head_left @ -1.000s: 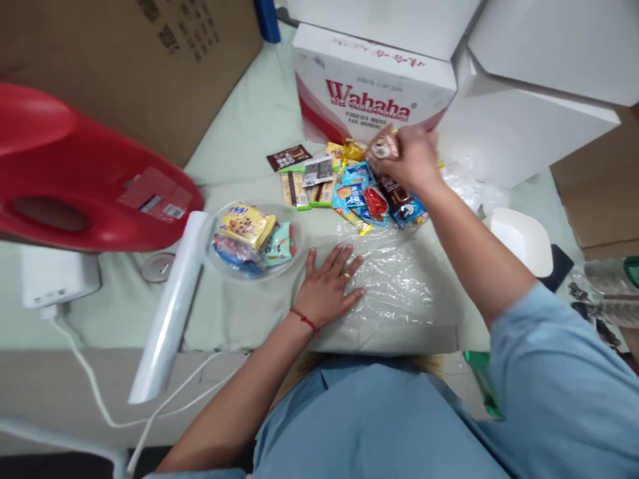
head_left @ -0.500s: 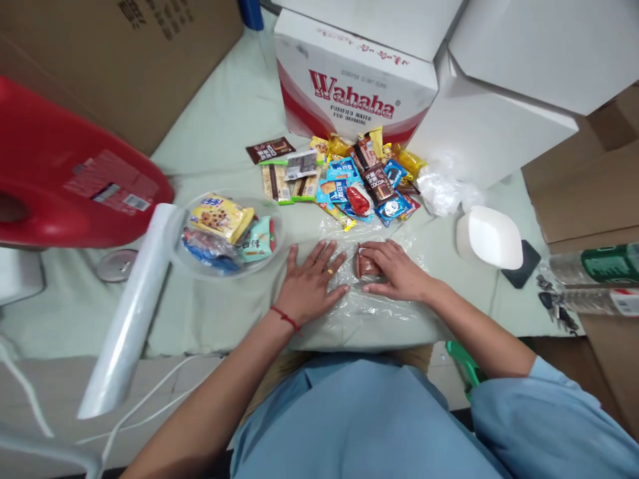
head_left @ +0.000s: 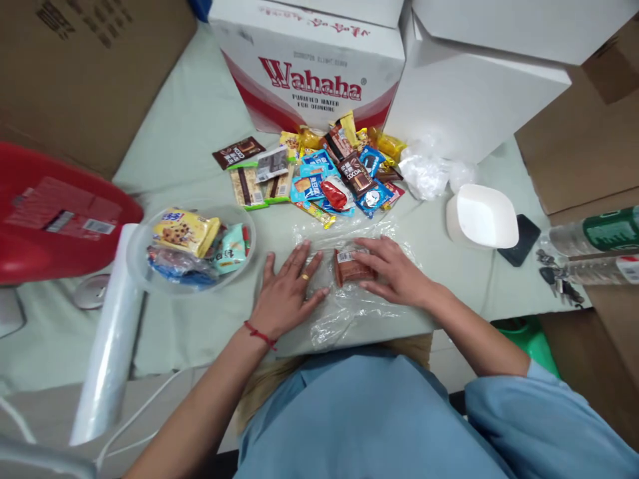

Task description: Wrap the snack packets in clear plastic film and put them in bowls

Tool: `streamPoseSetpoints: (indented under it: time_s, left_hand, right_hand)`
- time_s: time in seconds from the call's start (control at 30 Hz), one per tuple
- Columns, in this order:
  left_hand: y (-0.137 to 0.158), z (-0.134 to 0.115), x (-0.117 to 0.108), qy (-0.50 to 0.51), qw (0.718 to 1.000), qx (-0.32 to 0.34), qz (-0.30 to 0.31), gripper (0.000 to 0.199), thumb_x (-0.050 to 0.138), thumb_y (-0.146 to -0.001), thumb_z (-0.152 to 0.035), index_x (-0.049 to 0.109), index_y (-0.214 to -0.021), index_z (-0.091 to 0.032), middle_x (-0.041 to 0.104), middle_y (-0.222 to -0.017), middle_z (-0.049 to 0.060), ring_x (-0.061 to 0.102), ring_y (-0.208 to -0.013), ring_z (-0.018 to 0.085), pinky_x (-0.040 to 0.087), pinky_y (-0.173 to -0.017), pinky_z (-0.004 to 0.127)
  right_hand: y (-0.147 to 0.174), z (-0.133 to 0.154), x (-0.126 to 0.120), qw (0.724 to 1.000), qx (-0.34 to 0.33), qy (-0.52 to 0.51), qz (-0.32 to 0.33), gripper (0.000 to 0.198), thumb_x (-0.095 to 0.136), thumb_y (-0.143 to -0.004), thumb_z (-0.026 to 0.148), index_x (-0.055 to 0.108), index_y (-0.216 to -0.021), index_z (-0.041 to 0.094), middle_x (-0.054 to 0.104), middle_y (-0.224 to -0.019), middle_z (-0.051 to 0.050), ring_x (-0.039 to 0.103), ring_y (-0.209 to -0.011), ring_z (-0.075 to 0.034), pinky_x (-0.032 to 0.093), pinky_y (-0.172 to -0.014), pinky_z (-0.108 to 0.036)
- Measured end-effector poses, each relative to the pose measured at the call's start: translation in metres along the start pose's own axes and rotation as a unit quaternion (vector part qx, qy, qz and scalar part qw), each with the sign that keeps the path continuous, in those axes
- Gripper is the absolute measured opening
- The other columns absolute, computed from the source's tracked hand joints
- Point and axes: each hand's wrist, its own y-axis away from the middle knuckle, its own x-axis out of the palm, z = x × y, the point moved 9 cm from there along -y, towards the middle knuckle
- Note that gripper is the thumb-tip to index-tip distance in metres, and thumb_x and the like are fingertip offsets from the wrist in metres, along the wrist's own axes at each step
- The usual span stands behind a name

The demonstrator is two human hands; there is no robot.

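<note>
A brown wrapped snack packet [head_left: 345,267] with a barcode lies on a sheet of clear plastic film [head_left: 334,326] spread on the table. My right hand [head_left: 399,273] grips the packet at its right end, fingers over the top and the thumb along the near edge. To the left, my left hand [head_left: 287,293] lies flat with its fingers spread, pressing the film's left side. It wears a ring and a red string bracelet. A pile of snack packets [head_left: 344,179] lies just beyond the film. A clear round bowl [head_left: 252,249] left of my hands holds several packets.
A roll of plastic film [head_left: 107,352] reaches past the table's front edge at left, near a red jug [head_left: 64,219]. The Wahaba-style white-and-red carton [head_left: 314,73] stands behind the snacks. On the right are crumpled plastic [head_left: 424,169], a white bowl [head_left: 482,216], keys [head_left: 562,283] and bottles [head_left: 609,233].
The camera view has shifted. More of the brown packet and its barcode now shows beside my right fingers. My left hand stays spread on the film.
</note>
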Motion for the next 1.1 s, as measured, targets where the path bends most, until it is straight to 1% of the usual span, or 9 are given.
streamPoseSetpoints:
  time_s: [0.13, 0.27, 0.37, 0.5, 0.63, 0.77, 0.87, 1.0, 1.1]
  left_hand:
    - [0.012, 0.003, -0.013, 0.008, 0.998, 0.025, -0.064, 0.074, 0.053, -0.104, -0.044, 0.026, -0.17, -0.027, 0.022, -0.178, 0.018, 0.031, -0.163, 0.035, 0.019, -0.13, 0.065]
    - [0.031, -0.008, -0.038, 0.013, 0.983, 0.074, -0.166, 0.08, 0.06, -0.097, -0.019, 0.027, -0.169, -0.033, 0.041, -0.172, 0.013, 0.025, -0.165, 0.032, 0.016, -0.132, 0.064]
    - [0.044, -0.025, -0.039, 0.071, 0.977, 0.161, -0.117, 0.082, 0.052, -0.087, -0.005, 0.037, -0.162, -0.032, 0.055, -0.163, 0.009, 0.037, -0.161, 0.026, 0.015, -0.134, 0.062]
    - [0.054, -0.03, -0.024, 0.125, 0.971, 0.202, -0.025, 0.059, 0.055, -0.086, -0.014, 0.054, -0.145, -0.022, 0.06, -0.157, 0.014, 0.048, -0.154, 0.031, 0.021, -0.132, 0.063]
    - [0.052, -0.015, -0.017, 0.095, 0.984, 0.142, -0.057, 0.022, 0.063, -0.097, -0.03, 0.066, -0.117, -0.023, 0.07, -0.145, 0.014, 0.057, -0.145, 0.033, 0.03, -0.126, 0.062]
    - [0.043, -0.01, -0.014, 0.096, 0.989, 0.081, -0.081, 0.026, 0.068, -0.096, -0.046, 0.069, -0.106, -0.023, 0.075, -0.134, 0.013, 0.064, -0.135, 0.035, 0.028, -0.123, 0.066]
    - [0.035, -0.009, -0.018, 0.117, 0.988, 0.033, -0.097, 0.024, 0.06, -0.101, -0.044, 0.07, -0.094, -0.023, 0.079, -0.124, 0.009, 0.066, -0.129, 0.032, 0.028, -0.121, 0.064]
    - [0.026, 0.009, -0.027, 0.157, 0.973, -0.087, -0.144, 0.035, 0.047, -0.104, -0.038, 0.066, -0.08, -0.023, 0.08, -0.1, 0.008, 0.066, -0.114, 0.029, 0.044, -0.101, 0.052]
    - [0.018, 0.028, -0.025, 0.124, 0.96, -0.202, -0.148, 0.041, 0.044, -0.101, -0.041, 0.056, -0.066, -0.024, 0.073, -0.084, 0.011, 0.062, -0.103, 0.033, 0.044, -0.09, 0.052]
  right_hand:
    - [0.051, 0.008, -0.033, 0.995, -0.016, -0.059, -0.082, 0.065, 0.066, -0.101, 0.048, 0.043, -0.159, 0.027, 0.056, -0.153, -0.018, 0.054, -0.142, -0.033, 0.046, -0.117, -0.057]
    - [0.105, 0.014, -0.018, 0.996, -0.005, -0.001, -0.086, 0.071, 0.074, -0.097, 0.043, 0.043, -0.158, 0.024, 0.057, -0.149, -0.02, 0.054, -0.14, -0.036, 0.045, -0.117, -0.064]
    - [0.128, 0.009, 0.0, 0.995, 0.038, 0.033, -0.09, 0.059, 0.071, -0.099, 0.031, 0.048, -0.153, 0.023, 0.056, -0.15, -0.02, 0.053, -0.141, -0.035, 0.045, -0.118, -0.066]
    - [0.129, 0.002, 0.003, 0.994, 0.041, 0.046, -0.094, 0.027, 0.065, -0.101, 0.023, 0.065, -0.128, 0.025, 0.061, -0.145, -0.015, 0.055, -0.138, -0.033, 0.047, -0.117, -0.064]
    - [0.104, -0.004, -0.02, 0.996, 0.014, -0.006, -0.092, 0.015, 0.058, -0.103, 0.022, 0.071, -0.11, 0.026, 0.065, -0.139, -0.012, 0.056, -0.135, -0.03, 0.053, -0.11, -0.055]
    - [0.059, -0.012, -0.053, 0.996, -0.004, -0.078, -0.052, 0.017, 0.056, -0.105, 0.027, 0.072, -0.107, 0.024, 0.067, -0.136, -0.013, 0.062, -0.126, -0.026, 0.055, -0.104, -0.045]
    - [0.022, -0.026, -0.066, 0.991, 0.005, -0.136, 0.001, 0.02, 0.056, -0.104, 0.031, 0.074, -0.103, 0.021, 0.073, -0.121, -0.012, 0.069, -0.111, -0.022, 0.055, -0.097, -0.036]
    - [-0.01, -0.068, -0.055, 0.973, 0.097, -0.198, 0.068, 0.026, 0.061, -0.097, 0.039, 0.074, -0.1, 0.018, 0.076, -0.093, -0.006, 0.068, -0.086, -0.019, 0.052, -0.083, -0.03]
    - [-0.018, -0.097, -0.035, 0.953, 0.173, -0.224, 0.109, 0.033, 0.062, -0.092, 0.044, 0.074, -0.103, 0.016, 0.076, -0.09, -0.005, 0.065, -0.079, -0.018, 0.049, -0.075, -0.028]
